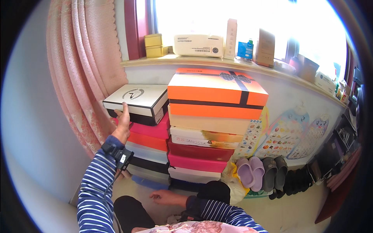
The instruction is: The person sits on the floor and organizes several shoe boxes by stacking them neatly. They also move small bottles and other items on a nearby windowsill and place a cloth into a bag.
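My left hand (123, 122) touches the front side of a white shoebox with black trim (140, 93), its thumb pointing up along the lid's edge and the other fingers partly hidden. That box rests on top of a stack, directly on a pink box (154, 128) with a red box (148, 141) under it. My right hand (169, 197) hangs low between my knees with its fingers loosely curled, apart from the boxes and holding nothing visible. To the right of the white box, a large orange box with a black ribbon print (215, 94) tops a second, taller stack.
Pink curtains (84, 72) hang at the left. Boxes and small packages stand on the windowsill (192, 60) above the stacks. Right of the stacks are a plastic bag (233, 186), purple clogs (246, 173), dark grey clogs (269, 174) and more dark shoes along the wall.
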{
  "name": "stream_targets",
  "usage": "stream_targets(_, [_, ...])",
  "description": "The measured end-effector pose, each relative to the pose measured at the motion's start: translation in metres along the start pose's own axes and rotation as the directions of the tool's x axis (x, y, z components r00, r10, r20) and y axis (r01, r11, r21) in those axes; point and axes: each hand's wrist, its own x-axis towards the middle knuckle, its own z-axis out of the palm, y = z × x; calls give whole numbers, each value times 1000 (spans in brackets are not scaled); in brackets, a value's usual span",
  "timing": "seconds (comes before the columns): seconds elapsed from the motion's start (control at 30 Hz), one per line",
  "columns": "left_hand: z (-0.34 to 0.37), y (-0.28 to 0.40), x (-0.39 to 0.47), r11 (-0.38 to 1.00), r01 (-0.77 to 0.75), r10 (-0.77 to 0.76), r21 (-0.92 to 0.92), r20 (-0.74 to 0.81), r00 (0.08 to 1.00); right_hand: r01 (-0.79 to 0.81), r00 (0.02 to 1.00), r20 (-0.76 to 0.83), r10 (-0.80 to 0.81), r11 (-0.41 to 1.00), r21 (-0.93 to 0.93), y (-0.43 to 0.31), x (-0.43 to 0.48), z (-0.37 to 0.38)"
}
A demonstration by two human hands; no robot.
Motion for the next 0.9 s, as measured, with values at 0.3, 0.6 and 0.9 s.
stream_targets(0.3, [25,117,-4,224,-862,880,454,286,379,19,1000,-13,-17,983,183,1,0,-4])
stream_targets(0.6, [146,253,9,-152,-881,687,447,689,231,58,998,-19,-57,997,47,-5,6,-28])
stream_targets(0.9, [226,277,17,-377,-812,514,445,830,216,72,996,-63,-64,990,118,9,-2,-48])
